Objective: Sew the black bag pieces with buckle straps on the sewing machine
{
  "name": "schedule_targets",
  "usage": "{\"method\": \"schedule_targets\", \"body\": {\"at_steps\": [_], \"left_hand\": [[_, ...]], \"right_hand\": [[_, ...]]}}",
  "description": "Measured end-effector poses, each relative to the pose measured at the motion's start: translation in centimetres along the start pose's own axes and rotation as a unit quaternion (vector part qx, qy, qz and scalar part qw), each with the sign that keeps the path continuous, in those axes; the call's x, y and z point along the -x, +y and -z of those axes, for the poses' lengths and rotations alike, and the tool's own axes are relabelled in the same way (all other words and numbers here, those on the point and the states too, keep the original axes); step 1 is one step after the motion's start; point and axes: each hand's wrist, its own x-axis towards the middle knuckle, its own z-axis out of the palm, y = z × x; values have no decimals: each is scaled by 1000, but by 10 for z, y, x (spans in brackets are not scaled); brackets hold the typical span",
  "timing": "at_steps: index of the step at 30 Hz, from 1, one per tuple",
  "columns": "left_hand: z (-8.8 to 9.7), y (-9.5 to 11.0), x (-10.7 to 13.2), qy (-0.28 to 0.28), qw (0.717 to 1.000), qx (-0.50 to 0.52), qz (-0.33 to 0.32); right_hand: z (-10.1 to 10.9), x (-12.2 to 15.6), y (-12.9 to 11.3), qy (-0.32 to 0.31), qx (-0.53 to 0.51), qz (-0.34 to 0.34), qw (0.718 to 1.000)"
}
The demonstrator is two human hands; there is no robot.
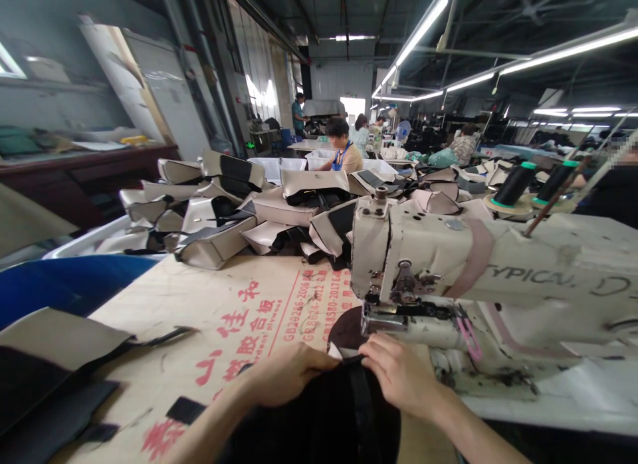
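Both hands grip the upper edge of a black fabric piece [319, 421], which hangs toward me and has a darker strip down it. My left hand [294, 374] is closed on the edge, thumb and fingers pinched near a small pale patch. Just to its right, my right hand [399, 371] is closed on the same edge, fingers bent over it. Directly beyond my hands is the sewing machine [423, 251], with its metal arm end close above my right hand. A dark round plate [343, 328] lies partly hidden behind the fabric.
A plywood board [199, 311] with red print forms the table. Beige and black bag pieces [294, 205] are heaped at its far side, with more flat pieces [54, 344] at left. A blue bin [74, 284] stands left. Thread cones [516, 185] top the machine. A person [349, 155] sits beyond.
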Motion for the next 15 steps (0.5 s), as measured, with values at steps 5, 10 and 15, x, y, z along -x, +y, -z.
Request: {"method": "schedule_targets", "body": {"at_steps": [5,10,15], "left_hand": [[12,-12,3,-31,996,39,69],[10,-25,-4,61,992,73,80],[71,-9,-55,-56,995,-78,41]], "right_hand": [[4,-4,0,-4,-25,-30,999],[2,-8,-11,12,-86,-68,994],[-37,-16,-29,165,-410,-278,853]]}}
